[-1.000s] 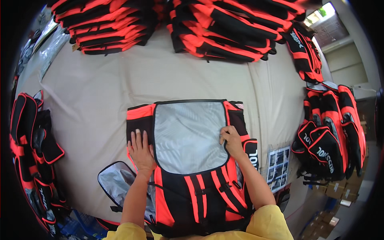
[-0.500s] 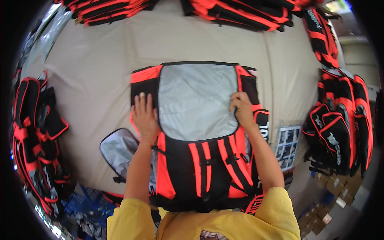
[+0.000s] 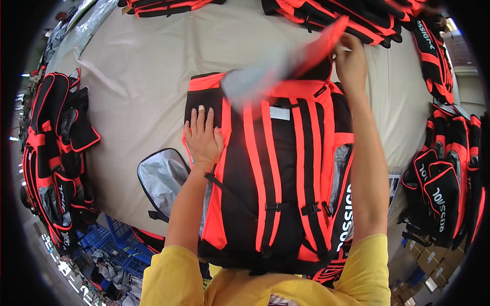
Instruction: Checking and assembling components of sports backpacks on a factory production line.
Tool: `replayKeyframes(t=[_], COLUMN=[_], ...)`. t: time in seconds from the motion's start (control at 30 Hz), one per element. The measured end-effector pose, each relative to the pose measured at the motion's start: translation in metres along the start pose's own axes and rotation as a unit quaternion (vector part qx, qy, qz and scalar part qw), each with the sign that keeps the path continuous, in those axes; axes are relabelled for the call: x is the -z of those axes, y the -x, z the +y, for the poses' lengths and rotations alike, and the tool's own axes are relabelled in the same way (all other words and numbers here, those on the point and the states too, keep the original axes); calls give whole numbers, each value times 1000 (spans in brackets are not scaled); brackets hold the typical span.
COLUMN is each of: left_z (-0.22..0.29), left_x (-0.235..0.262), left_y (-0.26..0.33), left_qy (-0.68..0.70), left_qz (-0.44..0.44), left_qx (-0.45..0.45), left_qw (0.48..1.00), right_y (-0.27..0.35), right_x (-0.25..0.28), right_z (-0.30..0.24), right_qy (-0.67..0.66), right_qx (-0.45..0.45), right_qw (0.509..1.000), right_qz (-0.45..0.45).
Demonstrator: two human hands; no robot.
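A black and orange-red backpack (image 3: 235,199) lies on the table in front of me, its shoulder straps (image 3: 273,153) facing up. My left hand (image 3: 204,140) rests flat on the bag's left side, fingers stretched out. Up at the far right corner, my right hand (image 3: 351,64) is closed on the edge of the top flap (image 3: 263,76). This flap is raised above the far end of the bag, smeared by motion, with its grey lining partly showing. Beside my left forearm a smaller grey-lined flap (image 3: 162,173) hangs out from the bag's left side.
A beige cover (image 3: 132,102) lies over the table. Similar black and red bags (image 3: 332,23) are piled along the far edge. More stand at the left (image 3: 48,168) and the right (image 3: 441,188). Blue crates (image 3: 120,245) are at the lower left, cardboard boxes (image 3: 431,260) at the lower right.
My right hand has moved away from me, lifting the flap off the back panel and uncovering the upper straps. My left hand stays flat on the bag's left side.
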State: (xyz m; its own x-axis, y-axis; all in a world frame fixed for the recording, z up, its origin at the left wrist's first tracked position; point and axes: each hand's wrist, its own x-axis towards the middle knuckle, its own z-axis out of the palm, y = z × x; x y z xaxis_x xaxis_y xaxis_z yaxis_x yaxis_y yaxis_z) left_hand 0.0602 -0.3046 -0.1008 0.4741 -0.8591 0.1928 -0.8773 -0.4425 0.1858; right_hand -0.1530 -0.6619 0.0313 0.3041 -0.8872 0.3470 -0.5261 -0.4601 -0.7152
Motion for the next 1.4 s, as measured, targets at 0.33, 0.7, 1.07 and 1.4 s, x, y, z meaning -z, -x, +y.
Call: replayKeyframes(t=[0.33, 0.7, 1.07, 1.4], left_z=[-15, -24, 147, 71], left_x=[10, 13, 188, 151], left_y=[7, 14, 109, 60], left_qy=[-5, 45, 213, 696], left_qz=[14, 54, -251, -130], left_qx=[4, 3, -8, 153], left_qw=[1000, 998, 944, 689], right_y=[303, 283, 260, 274], right_x=[134, 135, 85, 97], right_z=[-141, -92, -7, -6], right_qy=[214, 48, -461, -475], right_qx=[-148, -281, -547, -543], right_qw=[893, 942, 691, 687], right_qz=[-366, -179, -107, -84])
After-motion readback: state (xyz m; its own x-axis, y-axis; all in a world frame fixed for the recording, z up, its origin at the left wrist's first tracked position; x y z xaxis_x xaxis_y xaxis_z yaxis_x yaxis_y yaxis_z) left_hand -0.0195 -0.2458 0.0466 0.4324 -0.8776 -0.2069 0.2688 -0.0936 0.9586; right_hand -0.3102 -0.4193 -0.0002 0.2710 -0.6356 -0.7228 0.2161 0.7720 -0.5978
